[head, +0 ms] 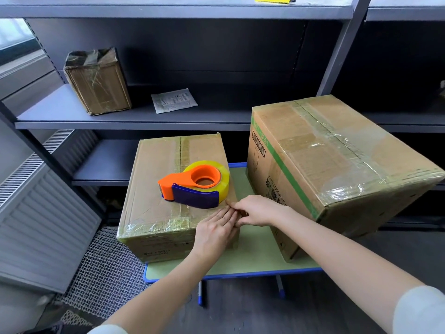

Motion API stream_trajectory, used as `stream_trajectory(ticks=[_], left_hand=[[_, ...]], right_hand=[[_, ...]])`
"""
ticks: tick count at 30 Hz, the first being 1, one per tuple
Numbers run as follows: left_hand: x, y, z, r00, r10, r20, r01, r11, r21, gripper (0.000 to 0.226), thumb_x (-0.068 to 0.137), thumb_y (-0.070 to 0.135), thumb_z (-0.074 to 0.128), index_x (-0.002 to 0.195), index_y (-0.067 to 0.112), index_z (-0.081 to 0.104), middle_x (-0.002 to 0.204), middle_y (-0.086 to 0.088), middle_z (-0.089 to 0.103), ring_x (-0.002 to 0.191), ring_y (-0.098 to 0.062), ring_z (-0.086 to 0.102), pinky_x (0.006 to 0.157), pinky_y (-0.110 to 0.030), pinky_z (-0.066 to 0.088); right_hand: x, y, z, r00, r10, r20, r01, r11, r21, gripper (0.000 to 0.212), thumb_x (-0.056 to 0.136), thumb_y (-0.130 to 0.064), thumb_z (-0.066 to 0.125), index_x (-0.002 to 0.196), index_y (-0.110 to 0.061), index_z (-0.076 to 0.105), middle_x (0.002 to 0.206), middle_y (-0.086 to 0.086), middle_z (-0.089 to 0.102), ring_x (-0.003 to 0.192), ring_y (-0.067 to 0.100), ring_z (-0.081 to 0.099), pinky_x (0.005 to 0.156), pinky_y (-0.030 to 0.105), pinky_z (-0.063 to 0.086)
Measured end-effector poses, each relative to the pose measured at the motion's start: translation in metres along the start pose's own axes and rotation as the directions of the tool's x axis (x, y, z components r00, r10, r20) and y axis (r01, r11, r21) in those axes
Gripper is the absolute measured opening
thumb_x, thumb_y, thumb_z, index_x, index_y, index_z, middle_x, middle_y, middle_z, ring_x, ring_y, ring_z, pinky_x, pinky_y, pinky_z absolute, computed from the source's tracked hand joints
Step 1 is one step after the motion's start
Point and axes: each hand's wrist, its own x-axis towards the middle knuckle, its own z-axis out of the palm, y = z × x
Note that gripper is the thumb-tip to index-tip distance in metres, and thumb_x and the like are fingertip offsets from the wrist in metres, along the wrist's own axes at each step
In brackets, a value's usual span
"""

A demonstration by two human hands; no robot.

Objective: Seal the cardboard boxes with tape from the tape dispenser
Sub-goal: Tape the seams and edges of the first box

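Note:
A small cardboard box [154,184] stands on a low green table [252,263]. An orange and purple tape dispenser [195,183] with a yellowish roll lies flat on the box's top. My left hand [214,231] presses with straight fingers on the box's near right corner. My right hand [257,209] rests on the same corner, fingertips down on the top edge beside the left fingers. A larger cardboard box [337,165] with a green stripe and shiny tape stands tilted on the table's right side.
A dark metal shelf unit [134,116] stands behind the table, holding a taped package [96,80] and a paper sheet [173,100]. A yellow utility knife [274,0] lies on the top shelf. A radiator [36,213] and a mesh mat [106,268] are at the left.

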Motion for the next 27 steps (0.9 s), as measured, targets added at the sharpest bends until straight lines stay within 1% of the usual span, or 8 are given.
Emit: stream_trajectory(ticks=[6,9,11,13,15,20,24,27], left_hand=[[0.001,-0.004,-0.005,0.999,0.015,0.033,-0.014,0.999,-0.029,0.04,0.096,0.031,0.042,0.095,0.009,0.076,0.1,-0.004,0.073,0.095,-0.015,0.069,0.084,-0.025,0.052],[0.004,-0.003,-0.007,0.998,0.0,0.067,0.003,0.999,-0.047,0.033,0.088,0.026,0.047,0.096,0.01,0.076,0.1,-0.005,0.073,0.095,-0.015,0.069,0.084,-0.027,0.053],[0.001,-0.002,-0.01,0.995,-0.04,0.095,0.049,0.995,-0.091,0.034,0.084,0.022,0.047,0.1,0.011,0.075,0.104,-0.004,0.072,0.1,-0.015,0.067,0.087,-0.026,0.051],[0.0,-0.002,-0.013,0.993,-0.063,0.103,0.075,0.99,-0.118,0.035,0.081,0.019,0.047,0.104,0.011,0.073,0.109,-0.004,0.07,0.104,-0.015,0.065,0.091,-0.026,0.049],[0.0,0.0,-0.016,0.99,-0.067,0.128,0.083,0.989,-0.119,0.04,0.078,0.018,0.045,0.107,0.01,0.072,0.111,-0.005,0.069,0.107,-0.015,0.064,0.093,-0.027,0.048],[-0.001,-0.001,-0.014,0.99,-0.057,0.13,0.069,0.993,-0.091,0.036,0.085,0.028,0.049,0.104,0.009,0.073,0.11,-0.005,0.07,0.105,-0.015,0.065,0.093,-0.026,0.048],[0.002,-0.003,-0.008,0.988,-0.083,0.134,0.094,0.992,-0.08,0.034,0.086,0.029,0.05,0.097,0.01,0.075,0.103,-0.004,0.072,0.097,-0.014,0.068,0.084,-0.027,0.054],[0.001,-0.002,-0.01,0.986,-0.083,0.147,0.097,0.992,-0.085,0.033,0.085,0.028,0.05,0.099,0.012,0.075,0.104,-0.003,0.072,0.099,-0.014,0.068,0.084,-0.027,0.055]], right_hand=[[-0.001,0.001,-0.004,0.996,-0.018,0.09,0.01,0.997,0.08,0.049,0.094,-0.029,0.054,0.136,-0.006,0.044,0.125,0.014,0.058,0.115,0.029,0.052,0.094,0.04,0.042],[-0.001,0.001,-0.005,0.994,-0.001,0.11,-0.009,0.996,0.089,0.047,0.095,-0.027,0.052,0.135,-0.004,0.043,0.125,0.015,0.057,0.116,0.03,0.052,0.095,0.039,0.041],[-0.002,-0.001,-0.003,0.994,0.0,0.105,-0.008,0.997,0.076,0.057,0.092,-0.023,0.053,0.142,-0.003,0.033,0.123,0.015,0.057,0.112,0.03,0.052,0.09,0.032,0.043],[-0.005,-0.005,0.003,0.997,-0.001,0.071,-0.002,0.999,0.048,0.074,0.087,-0.018,0.058,0.149,-0.006,0.018,0.12,0.014,0.054,0.108,0.028,0.052,0.082,0.027,0.04],[-0.007,-0.006,0.011,1.0,0.023,-0.017,-0.022,0.999,0.025,0.081,0.086,-0.02,0.063,0.151,-0.013,0.014,0.122,0.011,0.051,0.112,0.027,0.051,0.085,0.029,0.041],[-0.006,-0.008,0.029,0.976,0.088,-0.197,-0.079,0.995,0.054,0.074,0.089,-0.024,0.063,0.15,-0.022,0.02,0.127,0.008,0.053,0.12,0.028,0.048,0.093,0.035,0.04],[-0.006,-0.008,0.03,0.974,0.101,-0.203,-0.084,0.992,0.09,0.072,0.09,-0.026,0.061,0.15,-0.022,0.022,0.125,0.007,0.053,0.118,0.027,0.049,0.091,0.035,0.041],[-0.007,-0.011,0.029,0.978,0.081,-0.194,-0.08,0.997,0.014,0.076,0.089,-0.026,0.062,0.151,-0.018,0.018,0.122,0.01,0.052,0.116,0.028,0.049,0.088,0.036,0.042]])
